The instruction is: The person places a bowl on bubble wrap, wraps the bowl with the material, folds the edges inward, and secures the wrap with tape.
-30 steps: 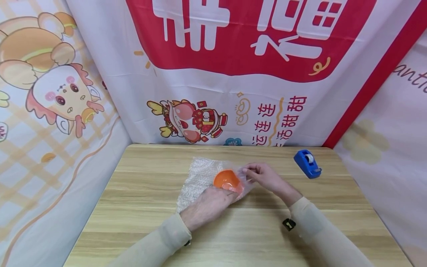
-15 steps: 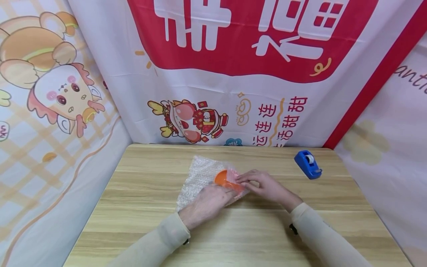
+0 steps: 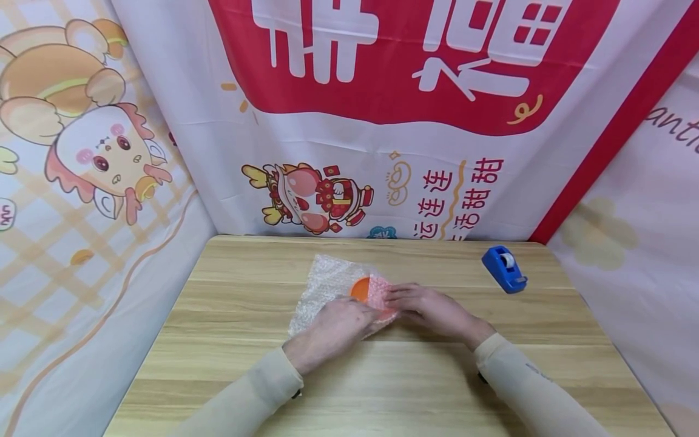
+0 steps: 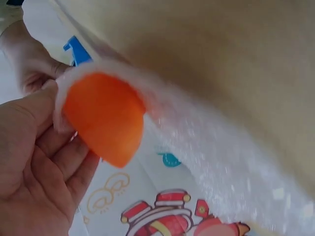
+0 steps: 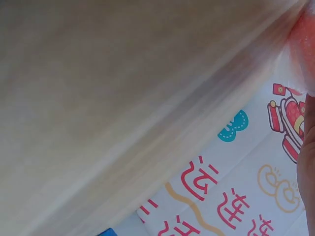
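An orange bowl (image 3: pixel 359 289) lies on a sheet of bubble wrap (image 3: pixel 323 285) on the wooden table. One side of the sheet is folded over the bowl's right part, which shows pinkish through it. My left hand (image 3: pixel 340 328) grips the bowl's near side; in the left wrist view its thumb is on the wrapped rim and its fingers lie along the orange wall (image 4: pixel 106 115). From the right, my right hand (image 3: pixel 434 309) rests extended fingers on the folded wrap. Its thumb is mostly hidden. In the right wrist view only one finger (image 5: pixel 307 147) shows at the edge.
A blue tape dispenser (image 3: pixel 503 270) with a roll of tape stands at the table's back right. Printed cloth (image 3: pixel 327 139) hangs behind the table and at both sides. The wooden table top (image 3: pixel 229 291) extends around the wrap.
My right hand has brought the wrap's right edge leftward over the bowl, and its pinching fingers have flattened onto the fold. My left hand stays at the bowl's near side, shifted slightly left.
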A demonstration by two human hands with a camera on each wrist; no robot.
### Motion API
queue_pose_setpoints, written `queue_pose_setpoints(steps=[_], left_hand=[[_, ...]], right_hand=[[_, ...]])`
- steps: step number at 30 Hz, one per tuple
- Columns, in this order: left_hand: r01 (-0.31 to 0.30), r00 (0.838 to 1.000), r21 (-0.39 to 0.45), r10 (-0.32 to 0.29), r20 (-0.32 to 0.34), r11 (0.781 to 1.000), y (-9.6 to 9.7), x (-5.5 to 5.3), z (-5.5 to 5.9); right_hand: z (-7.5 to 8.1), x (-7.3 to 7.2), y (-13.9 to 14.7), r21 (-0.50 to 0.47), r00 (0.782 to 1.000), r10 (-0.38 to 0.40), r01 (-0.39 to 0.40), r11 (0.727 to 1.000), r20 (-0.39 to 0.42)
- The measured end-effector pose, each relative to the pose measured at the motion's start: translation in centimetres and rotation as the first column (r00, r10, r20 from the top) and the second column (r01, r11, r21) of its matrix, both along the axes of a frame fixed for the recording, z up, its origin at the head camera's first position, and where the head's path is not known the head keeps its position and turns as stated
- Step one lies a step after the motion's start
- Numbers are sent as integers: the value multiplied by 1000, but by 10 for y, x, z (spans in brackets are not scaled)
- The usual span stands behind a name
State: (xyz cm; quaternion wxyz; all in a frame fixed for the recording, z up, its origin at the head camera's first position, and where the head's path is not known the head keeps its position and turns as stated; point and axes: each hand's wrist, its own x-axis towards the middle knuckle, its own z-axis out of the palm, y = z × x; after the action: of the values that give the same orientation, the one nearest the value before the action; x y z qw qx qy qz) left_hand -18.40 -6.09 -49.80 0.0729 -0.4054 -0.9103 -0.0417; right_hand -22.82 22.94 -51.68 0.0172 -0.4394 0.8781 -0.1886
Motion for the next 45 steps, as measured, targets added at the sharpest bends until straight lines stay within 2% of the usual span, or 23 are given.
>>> queue_pose_setpoints(steps=[3, 7, 9, 13, 15, 20, 25, 30, 32, 35, 40, 45], left_hand=[[28, 997, 97, -35, 72, 995, -11, -2, 6], [47, 989, 141, -66, 136, 989, -31, -10, 12], [33, 987, 144, -54, 150, 989, -41, -16, 15], [-50, 981, 158, 19, 194, 986, -59, -31, 20], [-105, 973, 146, 72, 219, 984, -68, -39, 21], [-231, 946, 90, 202, 254, 969, -87, -58, 17], [-284, 922, 50, 259, 287, 957, -101, -76, 11], [-333, 897, 40, 304, 321, 942, -111, -95, 7], [-344, 893, 49, 311, 325, 938, -115, -102, 5], [-355, 887, 57, 317, 337, 933, -122, -113, 2], [-356, 872, -4, 334, 358, 934, -130, -128, 0], [-349, 856, -62, 345, 384, 935, -135, -136, -1]], right_hand=[[3, 0, -2, 46, 1000, -3, 3, 999, -18], [8, 0, -4, 99, 999, 14, -11, 995, -29], [10, 1, -4, 100, 1000, 11, -11, 995, 4], [12, 1, -3, 65, 996, 2, -8, 998, 94], [11, 0, -3, 54, 994, 13, -19, 998, 108], [9, -1, -5, 82, 997, 52, -57, 995, 59], [11, 0, -5, 116, 997, 50, -57, 992, 62], [12, 1, -4, 101, 988, 8, -24, 995, 157], [12, 1, -4, 97, 985, 2, -18, 995, 171], [13, 1, -4, 123, 992, 21, -37, 992, 126], [15, 2, -4, 147, 997, 52, -60, 987, 58], [17, 2, -3, 150, 996, 35, -48, 988, 87]])
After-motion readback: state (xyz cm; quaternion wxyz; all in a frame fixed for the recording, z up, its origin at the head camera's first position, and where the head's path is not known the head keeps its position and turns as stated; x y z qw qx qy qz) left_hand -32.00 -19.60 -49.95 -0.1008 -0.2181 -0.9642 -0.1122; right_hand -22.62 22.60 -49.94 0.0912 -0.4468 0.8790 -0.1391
